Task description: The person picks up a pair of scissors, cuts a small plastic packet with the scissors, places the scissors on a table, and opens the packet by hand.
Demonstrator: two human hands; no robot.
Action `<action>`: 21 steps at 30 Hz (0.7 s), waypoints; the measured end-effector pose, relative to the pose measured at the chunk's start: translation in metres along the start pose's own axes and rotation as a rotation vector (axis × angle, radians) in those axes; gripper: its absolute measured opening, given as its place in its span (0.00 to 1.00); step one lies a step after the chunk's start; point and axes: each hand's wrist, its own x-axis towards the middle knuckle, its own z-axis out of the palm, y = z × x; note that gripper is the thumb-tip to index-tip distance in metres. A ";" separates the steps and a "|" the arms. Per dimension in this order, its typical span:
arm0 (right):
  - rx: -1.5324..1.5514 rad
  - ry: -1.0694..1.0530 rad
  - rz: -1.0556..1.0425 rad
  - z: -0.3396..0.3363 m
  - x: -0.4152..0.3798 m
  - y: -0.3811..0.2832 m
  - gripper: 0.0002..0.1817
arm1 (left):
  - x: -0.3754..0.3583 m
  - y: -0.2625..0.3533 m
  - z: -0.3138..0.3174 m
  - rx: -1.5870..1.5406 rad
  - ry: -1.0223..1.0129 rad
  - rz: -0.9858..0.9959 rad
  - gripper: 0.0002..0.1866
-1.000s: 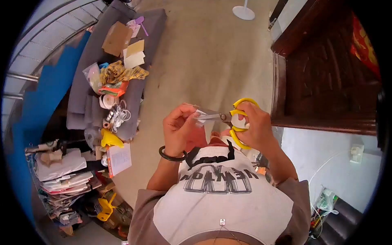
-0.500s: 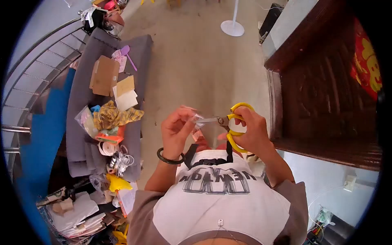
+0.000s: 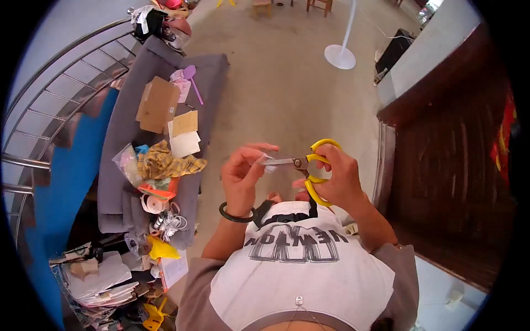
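My right hand (image 3: pixel 337 179) grips yellow-handled scissors (image 3: pixel 309 163), fingers through the loops, with the steel blades pointing left. My left hand (image 3: pixel 243 174), with a black bracelet on the wrist, pinches a small clear plastic piece (image 3: pixel 267 161) right at the blade tips. Both hands are held up in front of my chest, above my white printed shirt.
A grey sofa (image 3: pixel 127 143) at the left carries cardboard (image 3: pixel 157 105), paper sheets, a checked cloth (image 3: pixel 165 163), cables and a purple spoon. Stacked papers lie at the lower left. A dark wooden cabinet (image 3: pixel 441 154) stands at the right. A white stand base (image 3: pixel 339 55) rests on the concrete floor.
The view has tilted up, showing more floor and the far room. Both hands stay together with the scissors at the plastic piece; the blades look more closed.
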 end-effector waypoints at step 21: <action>0.068 -0.008 -0.058 -0.031 0.036 0.032 0.34 | 0.028 -0.007 0.044 -0.027 0.121 0.039 0.04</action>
